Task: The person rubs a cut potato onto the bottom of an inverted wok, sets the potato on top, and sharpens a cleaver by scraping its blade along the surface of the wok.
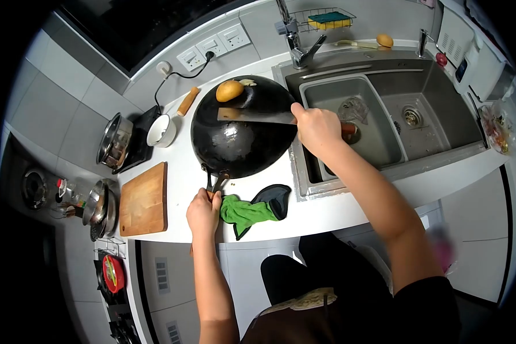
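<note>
A black wok (235, 143) lies on the white counter beside the sink. On it near the back rest a yellow-brown potato (229, 90) and a few pale pieces. My right hand (317, 129) is closed round a cleaver (258, 117), whose blade reaches left over the wok and whose brown handle end sticks out over the sink. With closed fingers my left hand (204, 211) grips the wok's handle (214, 182) at the counter's front. A green and black cloth (249, 211) lies just right of that hand.
A wooden cutting board (144, 200), a white bowl (161, 131) and a glass-sided pot (114, 141) stand at the left. The double sink (404, 160) with its faucet (299, 51) is at the right. A wooden-handled item (188, 101) lies behind the wok.
</note>
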Motion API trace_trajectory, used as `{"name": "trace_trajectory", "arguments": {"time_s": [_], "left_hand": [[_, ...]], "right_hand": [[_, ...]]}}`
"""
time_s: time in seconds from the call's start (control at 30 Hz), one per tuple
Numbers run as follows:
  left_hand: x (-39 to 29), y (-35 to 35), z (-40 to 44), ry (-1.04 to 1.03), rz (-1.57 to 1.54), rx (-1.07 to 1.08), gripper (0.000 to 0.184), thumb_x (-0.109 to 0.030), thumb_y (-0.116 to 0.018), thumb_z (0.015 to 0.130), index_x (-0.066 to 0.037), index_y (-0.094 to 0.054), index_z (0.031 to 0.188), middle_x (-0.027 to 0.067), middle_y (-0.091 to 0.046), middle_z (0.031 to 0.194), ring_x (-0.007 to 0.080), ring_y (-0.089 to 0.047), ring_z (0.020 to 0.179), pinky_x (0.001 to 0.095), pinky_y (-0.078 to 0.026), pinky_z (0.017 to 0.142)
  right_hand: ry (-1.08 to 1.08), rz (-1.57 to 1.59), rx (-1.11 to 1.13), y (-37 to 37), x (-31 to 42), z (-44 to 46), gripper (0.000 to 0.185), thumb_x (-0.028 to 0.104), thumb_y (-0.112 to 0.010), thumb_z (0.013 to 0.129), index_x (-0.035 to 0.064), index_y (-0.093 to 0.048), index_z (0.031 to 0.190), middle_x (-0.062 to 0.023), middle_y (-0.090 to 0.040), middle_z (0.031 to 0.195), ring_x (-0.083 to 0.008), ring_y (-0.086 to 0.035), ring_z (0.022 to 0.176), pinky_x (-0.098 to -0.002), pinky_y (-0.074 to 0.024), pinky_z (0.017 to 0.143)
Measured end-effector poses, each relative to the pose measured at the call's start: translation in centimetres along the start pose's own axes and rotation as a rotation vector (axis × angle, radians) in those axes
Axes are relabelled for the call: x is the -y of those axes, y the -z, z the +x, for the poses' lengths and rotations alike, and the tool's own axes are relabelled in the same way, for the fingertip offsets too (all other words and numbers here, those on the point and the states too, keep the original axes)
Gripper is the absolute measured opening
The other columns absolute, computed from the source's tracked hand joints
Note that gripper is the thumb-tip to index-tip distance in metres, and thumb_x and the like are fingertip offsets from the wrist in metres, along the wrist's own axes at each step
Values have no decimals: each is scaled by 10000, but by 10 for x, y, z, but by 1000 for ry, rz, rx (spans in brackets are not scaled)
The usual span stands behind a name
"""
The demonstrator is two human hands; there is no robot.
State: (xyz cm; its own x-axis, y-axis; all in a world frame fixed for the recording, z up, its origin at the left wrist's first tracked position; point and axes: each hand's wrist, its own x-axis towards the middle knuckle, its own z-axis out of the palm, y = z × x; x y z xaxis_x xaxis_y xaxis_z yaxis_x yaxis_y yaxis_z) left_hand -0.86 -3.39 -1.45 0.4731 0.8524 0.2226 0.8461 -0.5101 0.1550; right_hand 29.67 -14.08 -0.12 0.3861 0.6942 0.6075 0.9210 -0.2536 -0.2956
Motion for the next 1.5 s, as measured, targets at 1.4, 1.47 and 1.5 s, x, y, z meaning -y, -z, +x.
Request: {"name": "trace_trajectory", "arguments": {"time_s": [1.4, 1.47, 1.5], "left_hand": [[-1, -1, -1, -18, -54, -19, 334, -305, -607, 890, -8, -530, 758, 175, -606, 679, 379, -585, 662, 440, -449, 620], [-2, 1, -4, -2, -31, 16, 326, -306, -620, 878, -8, -540, 772, 167, -627, 740, 374, -608, 689, 447, -470, 635], [-1, 0, -4, 1, -38, 8, 330, -312, -618, 880, -10, -541, 771, 168, -629, 736, 375, -610, 691, 448, -471, 636]], "right_hand": [[87, -2, -4, 6, 15, -4, 111, 87, -642, 767, 95, -532, 781, -97, -644, 609, -307, -654, 579, -418, -506, 518], [46, 71, 18, 2, 6, 0, 117, 72, -638, 763, 95, -525, 776, -81, -658, 633, -295, -660, 589, -415, -507, 518], [5, 60, 57, -2, 1, 1, 111, 57, -632, 763, 95, -531, 791, -77, -663, 645, -289, -664, 600, -413, -510, 521]]}}
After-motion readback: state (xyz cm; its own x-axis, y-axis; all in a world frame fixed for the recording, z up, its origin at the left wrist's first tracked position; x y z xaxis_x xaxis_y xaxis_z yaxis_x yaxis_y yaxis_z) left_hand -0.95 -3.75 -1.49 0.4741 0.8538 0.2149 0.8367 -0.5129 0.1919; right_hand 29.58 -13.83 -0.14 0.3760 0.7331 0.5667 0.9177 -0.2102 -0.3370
